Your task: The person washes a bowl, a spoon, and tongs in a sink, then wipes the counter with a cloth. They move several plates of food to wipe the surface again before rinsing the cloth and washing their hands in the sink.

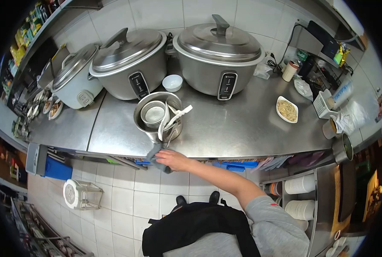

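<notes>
My right hand (172, 159) is closed over a grey-blue cloth (153, 150) at the front edge of the steel counter (225, 137). Part of the cloth hangs down below the edge. Just behind it stands a metal pot (138, 122) holding stacked small bowls (155, 114) and white plastic utensils (181, 112), whose exact kind is hard to make out. A thin metal handle leans out of the pot toward the cloth. My left hand is outside the picture.
Two large grey rice cookers (236, 77) (114, 85) and a paler cooker (73, 92) line the back wall. A white bowl (172, 83) sits between them. To the right is a dish of chopped food (287, 110). A white stool (73, 195) stands on the floor at left.
</notes>
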`<state>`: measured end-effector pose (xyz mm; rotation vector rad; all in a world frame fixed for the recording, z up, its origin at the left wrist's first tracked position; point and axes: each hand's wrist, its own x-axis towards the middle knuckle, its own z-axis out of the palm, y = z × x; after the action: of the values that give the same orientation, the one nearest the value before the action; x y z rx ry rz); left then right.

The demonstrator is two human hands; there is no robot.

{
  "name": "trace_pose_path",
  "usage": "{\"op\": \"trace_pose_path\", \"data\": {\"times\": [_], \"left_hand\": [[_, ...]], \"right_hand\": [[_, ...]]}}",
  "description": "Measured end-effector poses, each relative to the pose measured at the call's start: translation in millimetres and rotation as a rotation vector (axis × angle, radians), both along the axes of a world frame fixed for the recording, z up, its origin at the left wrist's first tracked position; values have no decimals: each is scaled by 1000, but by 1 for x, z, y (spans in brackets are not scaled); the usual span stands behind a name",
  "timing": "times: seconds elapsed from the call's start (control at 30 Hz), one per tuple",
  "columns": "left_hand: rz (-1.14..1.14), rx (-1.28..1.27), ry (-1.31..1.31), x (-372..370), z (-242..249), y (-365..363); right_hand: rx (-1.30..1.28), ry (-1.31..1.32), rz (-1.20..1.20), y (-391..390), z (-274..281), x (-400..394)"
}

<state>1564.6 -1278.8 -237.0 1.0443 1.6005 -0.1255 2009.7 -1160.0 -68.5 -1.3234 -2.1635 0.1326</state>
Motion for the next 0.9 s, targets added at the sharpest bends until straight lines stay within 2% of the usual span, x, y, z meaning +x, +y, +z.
{"op": "trace_pose_path", "data": {"times": [0.13, 0.23, 0.33, 0.4, 0.47, 0.53, 0.57, 0.63, 0.67, 0.73, 0.8, 0.83, 0.9], "left_hand": [[28, 14, 14, -4, 1, -30], [39, 54, 0, 1, 3, -40], [51, 193, -113, 25, 12, -6], [133, 344, -307, 78, 49, 56], [325, 302, -492, 155, 132, 108], [248, 322, -662, 207, 193, 143], [213, 305, -759, 225, 213, 158], [208, 220, -847, 258, 241, 196], [213, 139, -857, 272, 253, 214], [221, 63, -875, 302, 267, 244], [159, -72, -652, 328, 276, 267], [65, -138, -662, 333, 269, 282], [-45, -253, -642, 346, 268, 302]], "right_hand": [[51, 40, -115, -58, -10, 50], [-101, 187, -224, -115, 15, 91], [-221, 328, -328, -151, 31, 129], [-286, 581, -502, -154, 41, 156], [-175, 797, -657, -145, 47, 189], [-62, 1261, -762, -126, 66, 211], [-61, 1261, -753, -113, 70, 218], [176, 1351, -714, -88, 75, 228], [179, 1350, -704, -76, 63, 229], [-342, 165, -971, -51, 27, 234], [-403, 158, -1007, -29, 21, 219], [-473, 158, -1049, -16, 17, 208], [-384, 60, -1040, 16, 7, 188]]}}
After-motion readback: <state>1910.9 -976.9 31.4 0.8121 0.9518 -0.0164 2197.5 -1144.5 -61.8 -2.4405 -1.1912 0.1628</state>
